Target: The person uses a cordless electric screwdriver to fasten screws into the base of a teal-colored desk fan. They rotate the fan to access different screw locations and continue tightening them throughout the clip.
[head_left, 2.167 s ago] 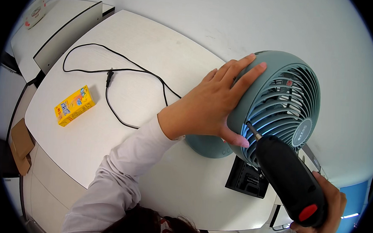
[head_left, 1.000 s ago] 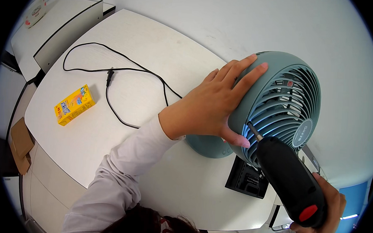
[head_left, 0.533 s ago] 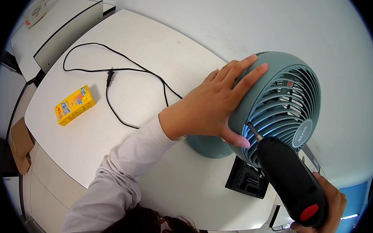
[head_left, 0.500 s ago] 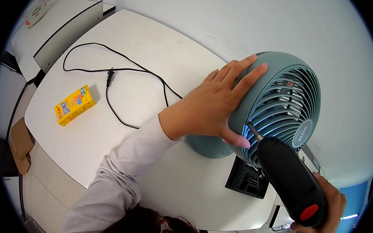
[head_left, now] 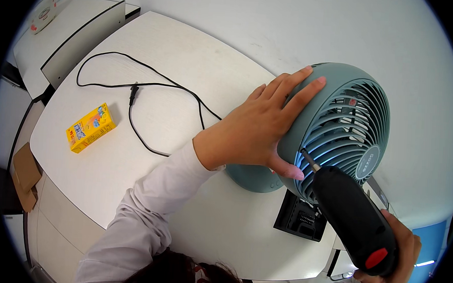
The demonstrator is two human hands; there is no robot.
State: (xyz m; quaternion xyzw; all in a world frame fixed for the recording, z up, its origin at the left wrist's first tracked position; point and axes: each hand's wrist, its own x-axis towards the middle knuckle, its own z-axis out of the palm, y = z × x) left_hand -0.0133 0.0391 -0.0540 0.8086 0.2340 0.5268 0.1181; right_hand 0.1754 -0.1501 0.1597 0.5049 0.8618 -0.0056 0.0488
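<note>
A grey-green desk fan (head_left: 334,129) stands toward the right of the white table, its round base partly hidden behind my wrist. My left hand (head_left: 260,125) is wrapped over the side of the fan's housing, fingers spread on top and thumb near the grille's edge. In my right hand (head_left: 397,263) is a black electric screwdriver (head_left: 355,220) with a red button. Its metal bit reaches the rim of the fan's front grille, where a bluish light falls on the slats. The exact spot under the bit is too small to make out.
A black tool case (head_left: 300,218) with rows of bits lies below the fan. A black cable (head_left: 158,84) loops over the white table (head_left: 180,47). On the left is a yellow drink carton (head_left: 91,128). A wall rises behind the table; another table (head_left: 82,18) adjoins at far left.
</note>
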